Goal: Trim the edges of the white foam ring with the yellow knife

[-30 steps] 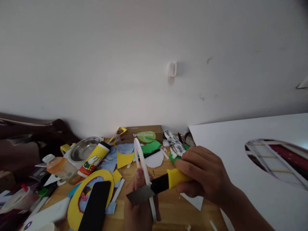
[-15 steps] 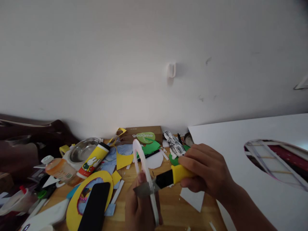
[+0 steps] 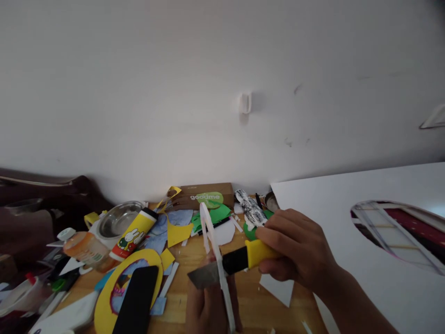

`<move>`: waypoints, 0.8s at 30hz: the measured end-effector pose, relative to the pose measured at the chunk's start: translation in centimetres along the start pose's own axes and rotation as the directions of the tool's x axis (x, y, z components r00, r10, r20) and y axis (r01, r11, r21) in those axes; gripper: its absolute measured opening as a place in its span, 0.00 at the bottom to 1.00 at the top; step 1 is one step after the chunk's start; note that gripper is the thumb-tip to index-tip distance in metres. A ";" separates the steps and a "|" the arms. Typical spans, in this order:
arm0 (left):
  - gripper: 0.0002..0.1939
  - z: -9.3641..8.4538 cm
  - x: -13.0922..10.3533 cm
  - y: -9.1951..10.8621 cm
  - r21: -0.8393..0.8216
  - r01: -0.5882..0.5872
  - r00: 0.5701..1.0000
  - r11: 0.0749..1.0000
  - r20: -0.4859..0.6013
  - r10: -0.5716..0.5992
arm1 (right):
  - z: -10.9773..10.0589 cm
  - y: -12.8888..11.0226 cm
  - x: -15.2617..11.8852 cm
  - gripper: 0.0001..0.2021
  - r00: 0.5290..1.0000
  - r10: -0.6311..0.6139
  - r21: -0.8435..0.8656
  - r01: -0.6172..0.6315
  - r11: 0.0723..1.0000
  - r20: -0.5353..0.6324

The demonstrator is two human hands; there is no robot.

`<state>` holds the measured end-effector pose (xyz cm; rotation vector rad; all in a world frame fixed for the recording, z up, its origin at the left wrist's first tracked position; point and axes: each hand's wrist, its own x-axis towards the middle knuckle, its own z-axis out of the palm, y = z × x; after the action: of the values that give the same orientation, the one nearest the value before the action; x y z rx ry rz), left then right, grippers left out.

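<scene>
My right hand (image 3: 295,246) is closed around the yellow handle of a utility knife (image 3: 239,260), its blade pointing left. The blade crosses the edge of a thin white curved strip (image 3: 212,232), apparently foam or card. Low in the middle, my left hand (image 3: 208,301) grips that strip from below and behind, with its fingers partly hidden by the blade and strip. The strip stands upright, seen nearly edge-on, and bends over at its top. Behind it on the wooden table (image 3: 253,297) lie green paper pieces (image 3: 219,213) and white scraps.
At left are a yellow ring (image 3: 104,301) under a black phone (image 3: 137,297), a rabbit-print tube (image 3: 134,234), an orange bottle (image 3: 86,250) and a metal bowl (image 3: 120,220). A brown box (image 3: 184,197) stands against the wall. A large white board (image 3: 330,208) with an oval hole covers the right.
The strip has tilted and shifted slightly right, together with my left hand. More of the knife blade shows to the left of the strip. My right hand stays nearly in place.
</scene>
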<state>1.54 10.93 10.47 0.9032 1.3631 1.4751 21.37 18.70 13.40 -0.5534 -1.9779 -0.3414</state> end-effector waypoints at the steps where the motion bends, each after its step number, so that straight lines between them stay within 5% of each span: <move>1: 0.12 0.3 0.1 0.4 0.000 -0.005 1.000 1.000 0.002 0.005 | 0.0 0.0 0.0 0.22 1.000 -0.001 -0.012 0.001 1.000 0.009; 8: 0.30 1.5 1.6 3.0 -0.262 0.121 0.963 0.957 0.264 -0.049 | 0.9 -0.8 -0.1 0.23 0.998 -0.015 -0.022 0.016 1.000 0.057; 24: 0.30 1.5 1.1 2.7 -0.100 -0.007 1.000 0.995 0.017 0.009 | 1.2 -0.7 -0.1 0.22 0.998 -0.013 -0.007 0.013 1.000 0.060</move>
<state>2.19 12.46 13.27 0.8562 1.2628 1.5243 20.15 18.67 12.77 -0.5610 -2.0392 -0.3435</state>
